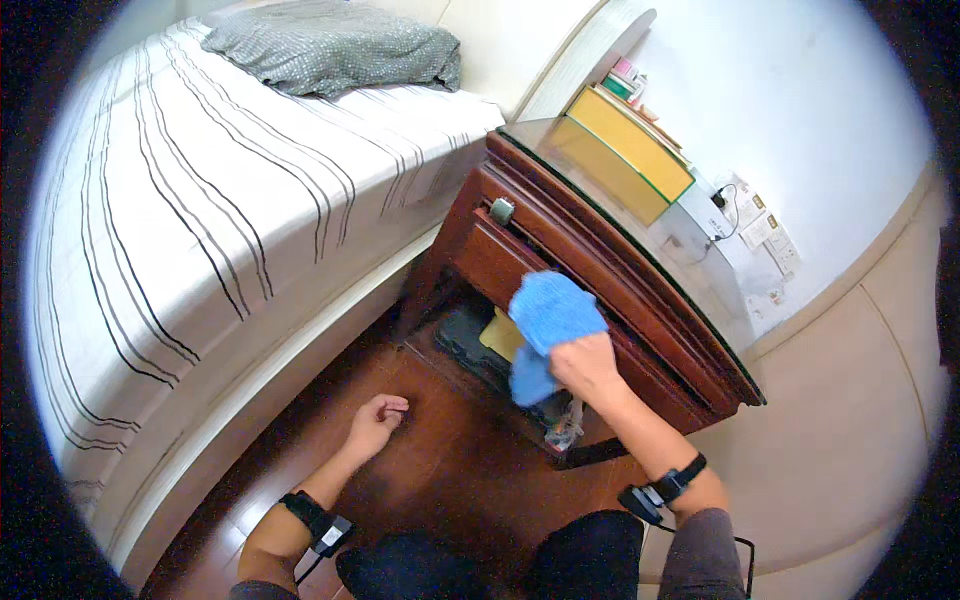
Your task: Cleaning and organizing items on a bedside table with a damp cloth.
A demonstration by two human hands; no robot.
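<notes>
A blue cloth (556, 307) is bunched in my right hand (586, 367), which is shut on it. Part of the cloth spreads upward before the drawer front of a dark red-brown wooden nightstand (499, 251); another fold hangs below my fist. Whether the cloth touches the wood is hard to tell. My left hand (377, 426) hovers over the brown floor (420, 469), left of the nightstand, its fingers loosely curled and nothing in them. Inside the nightstand's lower open shelf lie a dark object (457, 337) and a yellow item (501, 335), partly hidden behind the cloth.
A glass sheet (551, 139) covers the nightstand top, where a yellow box (626, 142) and small items stand. Left is a bed with a striped sheet (217, 172) and a grey pillow (337, 49). A crumpled plastic bag (564, 431) sits at the shelf's front corner. Cables (731, 217) hang by the wall.
</notes>
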